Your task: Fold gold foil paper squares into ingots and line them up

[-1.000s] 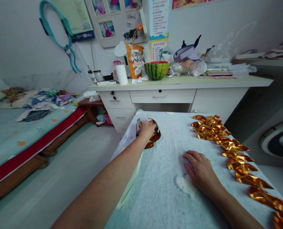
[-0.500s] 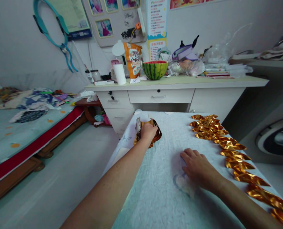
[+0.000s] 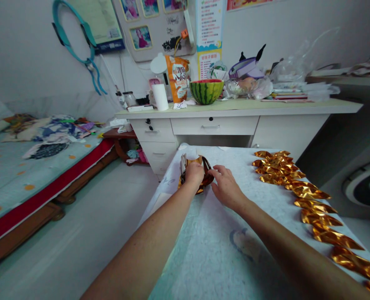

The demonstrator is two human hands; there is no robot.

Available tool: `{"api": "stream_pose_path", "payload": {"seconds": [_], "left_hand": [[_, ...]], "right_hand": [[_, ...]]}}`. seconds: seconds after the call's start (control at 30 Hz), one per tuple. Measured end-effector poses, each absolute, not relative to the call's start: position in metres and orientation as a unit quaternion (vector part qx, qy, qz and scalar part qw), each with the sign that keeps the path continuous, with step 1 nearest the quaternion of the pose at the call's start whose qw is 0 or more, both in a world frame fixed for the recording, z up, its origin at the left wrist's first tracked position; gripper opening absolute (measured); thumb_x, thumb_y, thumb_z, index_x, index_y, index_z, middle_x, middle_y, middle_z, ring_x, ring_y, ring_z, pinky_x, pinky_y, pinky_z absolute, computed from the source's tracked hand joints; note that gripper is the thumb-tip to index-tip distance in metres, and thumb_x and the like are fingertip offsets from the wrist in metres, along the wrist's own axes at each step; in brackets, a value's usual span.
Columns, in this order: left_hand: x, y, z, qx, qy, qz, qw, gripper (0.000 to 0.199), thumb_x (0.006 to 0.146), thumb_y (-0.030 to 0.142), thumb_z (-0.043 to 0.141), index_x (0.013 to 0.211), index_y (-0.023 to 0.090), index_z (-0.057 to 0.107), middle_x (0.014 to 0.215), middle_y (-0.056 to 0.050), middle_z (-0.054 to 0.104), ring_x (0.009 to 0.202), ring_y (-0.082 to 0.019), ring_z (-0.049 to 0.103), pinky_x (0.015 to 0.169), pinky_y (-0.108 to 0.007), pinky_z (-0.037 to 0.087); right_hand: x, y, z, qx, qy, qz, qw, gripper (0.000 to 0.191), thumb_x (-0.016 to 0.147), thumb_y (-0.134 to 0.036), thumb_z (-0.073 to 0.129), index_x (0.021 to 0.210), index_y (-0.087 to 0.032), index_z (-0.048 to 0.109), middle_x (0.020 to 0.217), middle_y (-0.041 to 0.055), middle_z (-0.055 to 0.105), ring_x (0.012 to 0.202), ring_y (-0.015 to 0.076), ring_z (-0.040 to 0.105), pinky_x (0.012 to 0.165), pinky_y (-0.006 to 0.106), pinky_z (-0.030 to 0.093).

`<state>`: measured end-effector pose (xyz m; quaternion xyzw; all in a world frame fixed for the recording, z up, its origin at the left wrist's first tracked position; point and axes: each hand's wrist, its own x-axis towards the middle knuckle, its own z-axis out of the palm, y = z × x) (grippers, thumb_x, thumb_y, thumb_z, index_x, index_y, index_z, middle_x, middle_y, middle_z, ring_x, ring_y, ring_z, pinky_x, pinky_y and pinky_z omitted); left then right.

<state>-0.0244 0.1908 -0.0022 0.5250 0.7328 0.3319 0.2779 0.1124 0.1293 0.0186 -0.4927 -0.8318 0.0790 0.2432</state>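
Desk (image 3: 203, 254): gold twists (image 3: 311, 193) at three o'clock look done, foil (image 3: 207, 180) at eleven remains; right hand (image 3: 227, 187) loosely spread, left hand (image 3: 194, 173) unclear (mostly hidden).

Left grip (image 3: 194, 173) curled, right grip (image 3: 227, 186) loosely bent

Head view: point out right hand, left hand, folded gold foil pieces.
Right hand (image 3: 227, 186), head view, its back.
Left hand (image 3: 194, 173), head view, its back.
Folded gold foil pieces (image 3: 319, 217), head view, a middle piece.
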Motion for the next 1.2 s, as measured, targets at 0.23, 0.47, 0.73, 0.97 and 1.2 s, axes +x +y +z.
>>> {"api": "stream_pose_path", "payload": {"seconds": [0.23, 0.47, 0.73, 0.97, 1.2], "left_hand": [[-0.021, 0.169, 0.025, 0.551, 0.748, 0.313, 0.197, 0.019, 0.095, 0.023, 0.051, 0.095, 0.015, 0.068, 0.100, -0.010, 0.069, 0.100, -0.023, 0.063, 0.090, -0.036, 0.048], [-0.015, 0.129, 0.047, 0.603, 0.715, 0.315, 0.161, 0.020, 0.088, 0.018, 0.050, 0.085, 0.016, 0.069, 0.090, -0.008, 0.072, 0.090, -0.023, 0.065, 0.082, -0.031, 0.046], [0.001, 0.080, 0.047, 0.676, 0.637, 0.329, 0.172, 0.017, 0.091, 0.016, 0.047, 0.081, 0.019, 0.061, 0.087, -0.002, 0.069, 0.088, -0.017, 0.063, 0.078, -0.025, 0.044], [-0.002, 0.065, 0.036, 0.771, 0.585, 0.212, 0.137, 0.016, 0.090, 0.014, 0.044, 0.086, 0.019, 0.059, 0.090, -0.005, 0.066, 0.090, -0.019, 0.061, 0.080, -0.029, 0.045], [-0.010, 0.070, 0.011, 0.797, 0.568, 0.144, 0.148, 0.014, 0.083, 0.012, 0.050, 0.085, 0.020, 0.062, 0.090, -0.006, 0.066, 0.091, -0.022, 0.062, 0.084, -0.032, 0.047]], "right_hand": [[0.110, 0.136, 0.006, -0.473, -0.832, 0.090, 0.275, 0.045, 0.078, -0.008, 0.055, 0.123, -0.014, 0.057, 0.124, 0.0122, 0.055, 0.111, 0.0245, 0.050, 0.100, 0.038, 0.042], [0.105, 0.120, 0.011, -0.508, -0.796, 0.070, 0.321, 0.033, 0.080, -0.024, 0.061, 0.112, -0.017, 0.061, 0.115, 0.0133, 0.053, 0.105, 0.0280, 0.050, 0.092, 0.039, 0.042], [0.119, 0.096, 0.007, -0.568, -0.754, 0.109, 0.310, 0.016, 0.085, -0.017, 0.046, 0.094, -0.021, 0.058, 0.066, 0.0015, 0.063, 0.059, 0.0181, 0.058, 0.056, 0.025, 0.033], [0.168, 0.097, 0.013, -0.583, -0.716, 0.143, 0.357, 0.015, 0.084, -0.029, 0.045, 0.088, -0.021, 0.058, 0.067, 0.0018, 0.064, 0.059, 0.0195, 0.059, 0.057, 0.027, 0.037], [0.205, 0.116, 0.000, -0.622, -0.625, 0.157, 0.444, 0.030, 0.085, -0.039, 0.044, 0.099, -0.017, 0.060, 0.083, 0.0072, 0.067, 0.070, 0.0216, 0.060, 0.063, 0.031, 0.045]]}}
